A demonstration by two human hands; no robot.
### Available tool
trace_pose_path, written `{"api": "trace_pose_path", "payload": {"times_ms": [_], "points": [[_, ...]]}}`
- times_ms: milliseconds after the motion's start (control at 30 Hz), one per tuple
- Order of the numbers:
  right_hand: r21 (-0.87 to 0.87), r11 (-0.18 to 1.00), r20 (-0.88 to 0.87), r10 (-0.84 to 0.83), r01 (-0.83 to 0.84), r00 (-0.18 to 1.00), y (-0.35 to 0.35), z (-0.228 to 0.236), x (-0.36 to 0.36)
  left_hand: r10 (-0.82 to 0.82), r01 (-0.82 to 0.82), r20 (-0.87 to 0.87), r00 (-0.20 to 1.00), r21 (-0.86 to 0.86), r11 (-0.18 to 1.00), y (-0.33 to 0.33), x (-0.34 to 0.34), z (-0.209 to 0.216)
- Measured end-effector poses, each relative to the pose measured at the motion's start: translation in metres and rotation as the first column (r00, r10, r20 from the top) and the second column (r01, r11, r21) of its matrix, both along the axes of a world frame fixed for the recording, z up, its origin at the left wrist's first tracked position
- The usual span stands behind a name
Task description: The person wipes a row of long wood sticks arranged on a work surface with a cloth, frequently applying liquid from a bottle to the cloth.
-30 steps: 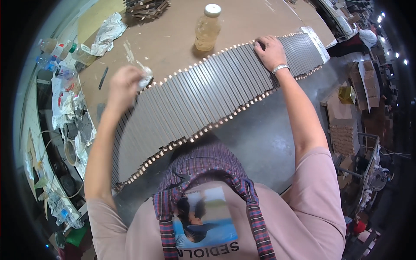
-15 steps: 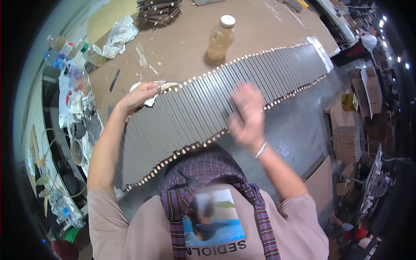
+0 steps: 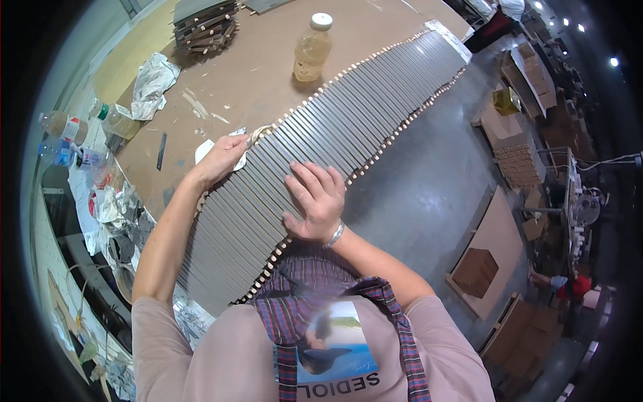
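A long row of dark grey slats with pale, wood-coloured ends [image 3: 321,130] stretches diagonally across the table, packed side by side. My right hand [image 3: 316,201] lies on the middle of the row, fingers spread, with the palm near the closer edge. At the far edge of the row, my left hand [image 3: 228,159] is closed on a crumpled whitish cloth [image 3: 258,137]. Part of that cloth is hidden under the fingers. A white piece [image 3: 204,151] shows beside the left hand on the table.
A capped bottle of yellowish liquid [image 3: 313,50] stands beyond the slats on the brown tabletop [image 3: 248,87]. Stacked dark pieces [image 3: 204,27] lie at the back. Crumpled white plastic [image 3: 154,84] and plastic bottles [image 3: 63,127] sit at the left. Cardboard stacks [image 3: 519,157] stand right.
My right hand, blurred before, has come left and nearer along the slats and now rests on them. The left hand stays at the far edge with the cloth. The view has shifted.
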State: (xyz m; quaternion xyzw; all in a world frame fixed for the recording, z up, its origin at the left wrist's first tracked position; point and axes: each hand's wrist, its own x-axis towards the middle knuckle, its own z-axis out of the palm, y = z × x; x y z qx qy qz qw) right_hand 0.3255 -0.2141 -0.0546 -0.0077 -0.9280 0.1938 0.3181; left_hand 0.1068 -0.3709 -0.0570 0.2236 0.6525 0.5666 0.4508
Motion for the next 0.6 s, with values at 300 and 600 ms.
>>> {"api": "trace_pose_path", "payload": {"times_ms": [300,600], "points": [[-0.14,0.987,0.041,0.08,-0.073,0.996,0.009,0.005,0.009,0.225,-0.336,-0.47,0.854,-0.166,0.927,0.0,-0.015,0.043],[-0.031,0.998,0.001,-0.055,0.055,0.998,0.039,-0.047,0.029,-0.008,-0.008,-0.992,0.128,-0.009,1.0,-0.001,0.026,0.038]]}}
